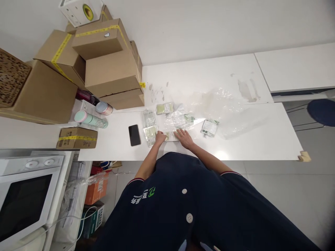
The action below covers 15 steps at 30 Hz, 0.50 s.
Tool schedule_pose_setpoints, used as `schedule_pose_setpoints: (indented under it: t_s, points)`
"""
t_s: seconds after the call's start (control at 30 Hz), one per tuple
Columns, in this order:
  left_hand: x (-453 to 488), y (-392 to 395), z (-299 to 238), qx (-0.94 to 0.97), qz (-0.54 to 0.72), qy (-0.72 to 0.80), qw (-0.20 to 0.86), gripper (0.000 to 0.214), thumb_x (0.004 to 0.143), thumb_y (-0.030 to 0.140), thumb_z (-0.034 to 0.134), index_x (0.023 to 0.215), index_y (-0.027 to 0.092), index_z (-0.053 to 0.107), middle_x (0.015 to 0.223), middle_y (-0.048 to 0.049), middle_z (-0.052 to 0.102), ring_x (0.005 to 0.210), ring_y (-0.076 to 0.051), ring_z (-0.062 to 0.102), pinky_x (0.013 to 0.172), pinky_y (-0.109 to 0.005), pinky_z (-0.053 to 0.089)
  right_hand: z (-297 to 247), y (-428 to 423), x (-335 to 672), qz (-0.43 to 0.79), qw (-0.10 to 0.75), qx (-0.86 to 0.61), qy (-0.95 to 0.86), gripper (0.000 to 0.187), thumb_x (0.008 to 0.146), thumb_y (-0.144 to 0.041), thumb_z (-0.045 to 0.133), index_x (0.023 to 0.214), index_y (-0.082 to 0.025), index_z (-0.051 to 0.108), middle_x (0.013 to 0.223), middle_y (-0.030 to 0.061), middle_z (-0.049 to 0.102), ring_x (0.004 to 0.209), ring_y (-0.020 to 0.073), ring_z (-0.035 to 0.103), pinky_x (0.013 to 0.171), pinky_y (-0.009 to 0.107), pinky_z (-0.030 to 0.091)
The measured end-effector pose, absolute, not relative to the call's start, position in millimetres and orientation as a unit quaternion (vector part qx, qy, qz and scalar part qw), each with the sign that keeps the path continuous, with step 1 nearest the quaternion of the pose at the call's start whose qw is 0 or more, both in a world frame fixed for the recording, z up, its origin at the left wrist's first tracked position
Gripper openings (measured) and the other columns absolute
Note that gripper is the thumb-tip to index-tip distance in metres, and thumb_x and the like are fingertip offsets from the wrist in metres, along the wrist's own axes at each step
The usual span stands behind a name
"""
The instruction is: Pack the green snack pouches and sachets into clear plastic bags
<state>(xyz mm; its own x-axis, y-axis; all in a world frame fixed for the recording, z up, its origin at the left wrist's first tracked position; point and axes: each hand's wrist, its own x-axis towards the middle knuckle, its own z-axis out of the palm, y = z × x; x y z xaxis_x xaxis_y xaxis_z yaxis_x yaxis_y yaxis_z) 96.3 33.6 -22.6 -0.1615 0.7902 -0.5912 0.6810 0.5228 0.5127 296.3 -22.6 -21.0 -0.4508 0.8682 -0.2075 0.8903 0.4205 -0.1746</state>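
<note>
At the table's front edge, a flat pale pack (pixel 171 136) lies between my hands, partly under clear plastic wrap (pixel 174 122). My left hand (pixel 159 137) is at its left end with the fingers curled closed; what they pinch is too small to make out. Spread and laid flat, the fingers of my right hand (pixel 184 138) press on the pack's right end. Left of my left hand lies a pale green pack in clear plastic (pixel 150 135), with another clear wrapped pack (pixel 149 119) behind it. A small green pack with a label (pixel 165 108) sits farther back.
A white and green pouch (pixel 209 128) lies to the right, near a large clear plastic sheet (pixel 217 103). On the left are a phone (pixel 134 135), a mint bottle (pixel 91 119), a tin (pixel 104 108) and stacked cardboard boxes (pixel 112 69). A microwave (pixel 28 195) stands lower left.
</note>
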Motion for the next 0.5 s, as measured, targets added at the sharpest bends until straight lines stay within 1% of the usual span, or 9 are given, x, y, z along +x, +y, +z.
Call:
schedule_pose_setpoints:
  t_s: [0.07, 0.17, 0.2, 0.27, 0.33, 0.37, 0.4, 0.43, 0.5]
  points:
    - [90, 33, -16, 0.47, 0.072, 0.738, 0.478, 0.058, 0.07, 0.022, 0.064, 0.125, 0.014, 0.05, 0.092, -0.0075, 0.065, 0.066, -0.015, 0.059, 0.059, -0.025, 0.043, -15, -16, 296, -0.161, 0.067, 0.519, 0.837, 0.058, 0.087, -0.005, 0.039, 0.143, -0.017, 0.041, 0.146, 0.0163, 0.044, 0.132, 0.0319, 0.041, 0.106, 0.048, 0.029]
    - [74, 25, -4, 0.486, 0.071, 0.664, 0.564, 0.054, 0.078, 0.023, 0.053, 0.131, 0.017, 0.049, 0.081, -0.0046, 0.062, 0.061, -0.014, 0.057, 0.059, -0.026, 0.045, 1, -10, 297, -0.24, 0.123, 0.508, 0.818, 0.059, 0.083, -0.002, 0.04, 0.138, -0.023, 0.049, 0.128, 0.0142, 0.06, 0.113, 0.0307, 0.057, 0.097, 0.048, 0.037]
    - [68, 20, 0, 0.494, 0.072, 0.64, 0.584, 0.053, 0.079, 0.023, 0.049, 0.132, 0.019, 0.05, 0.085, -0.0056, 0.062, 0.066, -0.014, 0.059, 0.062, -0.026, 0.047, 6, -9, 298, -0.272, 0.139, 0.508, 0.805, 0.06, 0.082, -0.002, 0.041, 0.137, -0.025, 0.05, 0.124, 0.013, 0.062, 0.109, 0.0301, 0.059, 0.094, 0.047, 0.039]
    - [55, 11, 5, 0.527, 0.085, 0.601, 0.595, 0.052, 0.079, 0.021, 0.047, 0.13, 0.023, 0.054, 0.107, -0.0091, 0.061, 0.088, -0.017, 0.062, 0.072, -0.027, 0.05, 14, -7, 302, -0.339, 0.156, 0.504, 0.779, 0.06, 0.08, -0.004, 0.045, 0.135, -0.028, 0.052, 0.121, 0.0109, 0.064, 0.106, 0.0293, 0.061, 0.088, 0.043, 0.044]
    - [48, 1, 7, 0.582, 0.105, 0.56, 0.58, 0.054, 0.074, 0.018, 0.054, 0.128, 0.026, 0.058, 0.133, -0.0085, 0.051, 0.112, -0.02, 0.056, 0.084, -0.027, 0.049, 19, -1, 305, -0.398, 0.155, 0.486, 0.762, 0.057, 0.079, -0.006, 0.047, 0.131, -0.028, 0.057, 0.119, 0.0094, 0.066, 0.104, 0.0285, 0.062, 0.083, 0.038, 0.046]
    - [47, -3, 6, 0.607, 0.112, 0.539, 0.573, 0.056, 0.071, 0.018, 0.058, 0.127, 0.027, 0.058, 0.139, -0.007, 0.046, 0.118, -0.021, 0.052, 0.088, -0.028, 0.048, 20, 4, 305, -0.419, 0.153, 0.474, 0.759, 0.054, 0.079, -0.006, 0.047, 0.126, -0.027, 0.061, 0.117, 0.0088, 0.067, 0.103, 0.0279, 0.063, 0.081, 0.037, 0.046]
    - [48, -5, 4, 0.622, 0.113, 0.521, 0.573, 0.058, 0.069, 0.018, 0.063, 0.126, 0.027, 0.058, 0.14, -0.0061, 0.047, 0.119, -0.022, 0.051, 0.09, -0.029, 0.047, 21, 11, 305, -0.437, 0.153, 0.46, 0.758, 0.051, 0.078, -0.006, 0.048, 0.121, -0.026, 0.064, 0.114, 0.0081, 0.068, 0.1, 0.0271, 0.063, 0.079, 0.035, 0.047]
    - [51, -7, 1, 0.625, 0.112, 0.513, 0.578, 0.058, 0.067, 0.02, 0.067, 0.124, 0.025, 0.059, 0.134, -0.0061, 0.052, 0.115, -0.022, 0.054, 0.091, -0.03, 0.047, 22, 18, 304, -0.452, 0.157, 0.446, 0.757, 0.047, 0.078, -0.006, 0.048, 0.116, -0.026, 0.067, 0.11, 0.0073, 0.069, 0.098, 0.026, 0.064, 0.078, 0.034, 0.047]
    - [60, -6, -7, 0.597, 0.123, 0.529, 0.59, 0.051, 0.066, 0.028, 0.074, 0.115, 0.019, 0.063, 0.11, -0.0057, 0.065, 0.098, -0.02, 0.061, 0.085, -0.031, 0.049, 23, 36, 302, -0.471, 0.181, 0.423, 0.753, 0.041, 0.077, -0.007, 0.049, 0.107, -0.024, 0.069, 0.103, 0.0059, 0.07, 0.092, 0.024, 0.064, 0.074, 0.032, 0.048]
